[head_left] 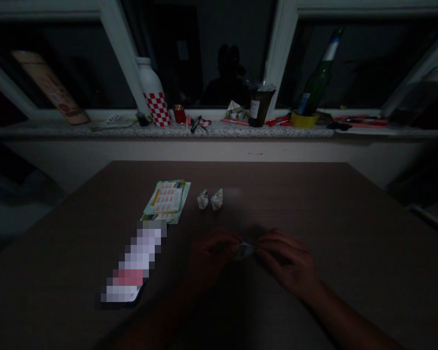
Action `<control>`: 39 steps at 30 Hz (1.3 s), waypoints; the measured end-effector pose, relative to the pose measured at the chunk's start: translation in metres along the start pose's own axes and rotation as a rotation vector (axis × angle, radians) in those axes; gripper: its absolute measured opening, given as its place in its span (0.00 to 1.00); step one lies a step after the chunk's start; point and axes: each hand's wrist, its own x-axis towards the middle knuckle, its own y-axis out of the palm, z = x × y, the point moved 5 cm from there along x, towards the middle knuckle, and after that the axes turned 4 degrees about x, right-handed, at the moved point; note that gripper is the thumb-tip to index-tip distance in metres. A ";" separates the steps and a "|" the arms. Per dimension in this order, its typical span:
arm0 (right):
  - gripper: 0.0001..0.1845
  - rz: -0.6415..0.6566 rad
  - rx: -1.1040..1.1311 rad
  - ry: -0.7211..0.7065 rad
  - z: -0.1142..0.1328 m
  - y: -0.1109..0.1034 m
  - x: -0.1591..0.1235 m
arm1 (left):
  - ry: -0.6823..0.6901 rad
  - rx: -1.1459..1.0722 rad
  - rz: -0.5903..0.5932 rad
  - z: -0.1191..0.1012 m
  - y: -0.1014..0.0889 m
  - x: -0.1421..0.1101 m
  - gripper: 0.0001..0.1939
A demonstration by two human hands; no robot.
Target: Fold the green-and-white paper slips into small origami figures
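Between my two hands is a small piece of folded paper [245, 251], dim and partly hidden by fingers. My left hand [213, 253] pinches its left side, and the fingertips of my right hand [286, 257] pinch its right corner. Just beyond them on the table stand two small folded paper shapes [216, 200] with pointed tips, side by side. To their left lies a stack of printed paper sheets [166, 200] in green and white with calendar-like grids.
A phone [133, 265] with a blurred-out screen lies on the brown table [314, 204], left of my hands. Along the windowsill [219, 129] stand a red-checked white bottle [155, 95], a dark cup [259, 107], a green bottle [316, 85] in yellow tape [304, 120], and a tan cylinder [51, 87].
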 end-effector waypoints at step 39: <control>0.08 0.001 -0.036 0.063 -0.010 0.008 -0.004 | -0.121 -0.103 -0.049 0.017 -0.004 0.003 0.05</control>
